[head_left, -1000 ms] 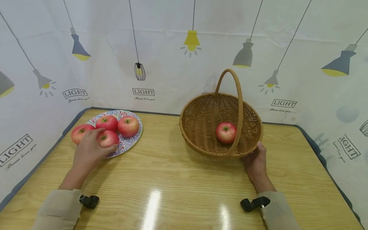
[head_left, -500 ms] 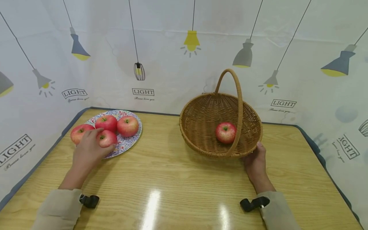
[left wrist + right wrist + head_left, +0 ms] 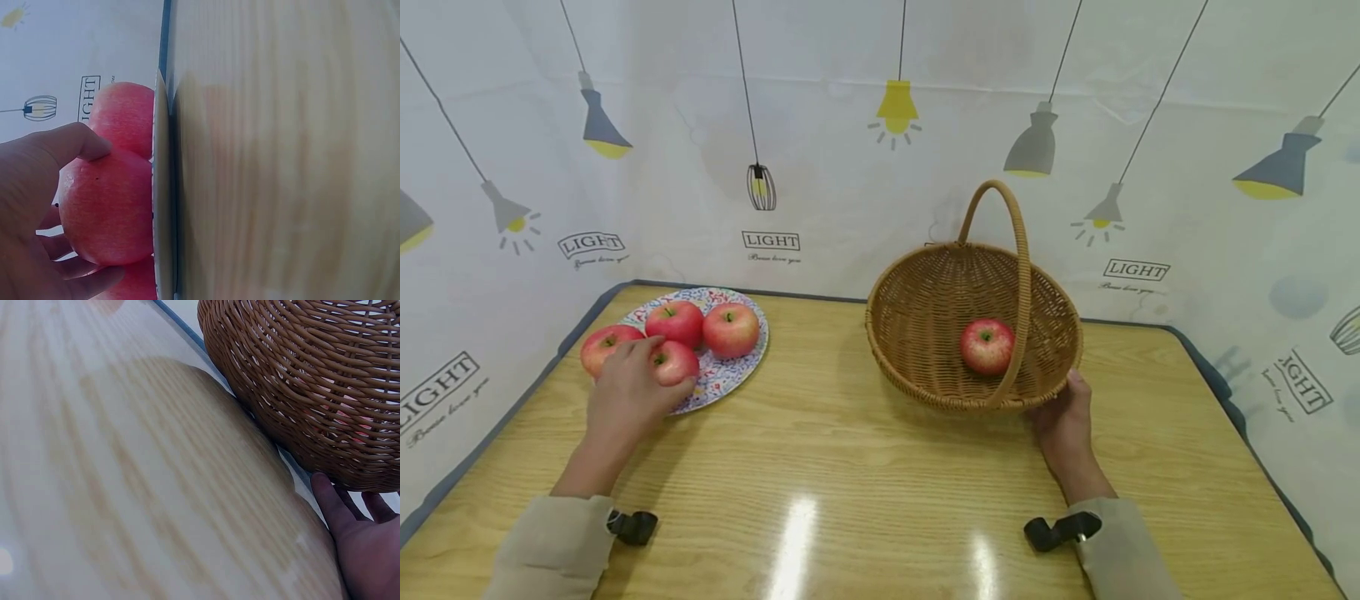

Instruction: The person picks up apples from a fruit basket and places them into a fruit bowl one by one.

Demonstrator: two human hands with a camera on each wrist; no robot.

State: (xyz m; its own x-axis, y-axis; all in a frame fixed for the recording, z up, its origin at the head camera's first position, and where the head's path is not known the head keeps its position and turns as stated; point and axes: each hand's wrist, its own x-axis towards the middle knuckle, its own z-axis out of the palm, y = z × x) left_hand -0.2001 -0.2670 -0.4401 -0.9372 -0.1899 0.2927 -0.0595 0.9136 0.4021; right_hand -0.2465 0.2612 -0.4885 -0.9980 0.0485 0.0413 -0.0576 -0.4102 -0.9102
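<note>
My left hand (image 3: 628, 396) is curled round the front red apple (image 3: 676, 364) on a patterned plate (image 3: 758, 354) at the table's left. In the left wrist view, the thumb (image 3: 75, 142) lies on the near side of that apple and the fingertips reach round its lower side. Three more apples share the plate. On the right, my right hand (image 3: 1066, 421) holds a wicker basket (image 3: 917, 333) by its near right side, thumb at the rim and fingers underneath. The basket tilts toward me, and one apple (image 3: 987, 347) lies inside.
The wooden table (image 3: 820, 450) stretches between plate and basket. Behind it and at both sides hangs a pale cloth (image 3: 842, 167) printed with lamps. The basket's arched handle (image 3: 1022, 275) rises above its bowl. Black straps with small mounts (image 3: 632, 527) sit at the wrists.
The front apple and my left hand have shifted very slightly left, with the thumb staying close against it. The right hand and basket keep their position.
</note>
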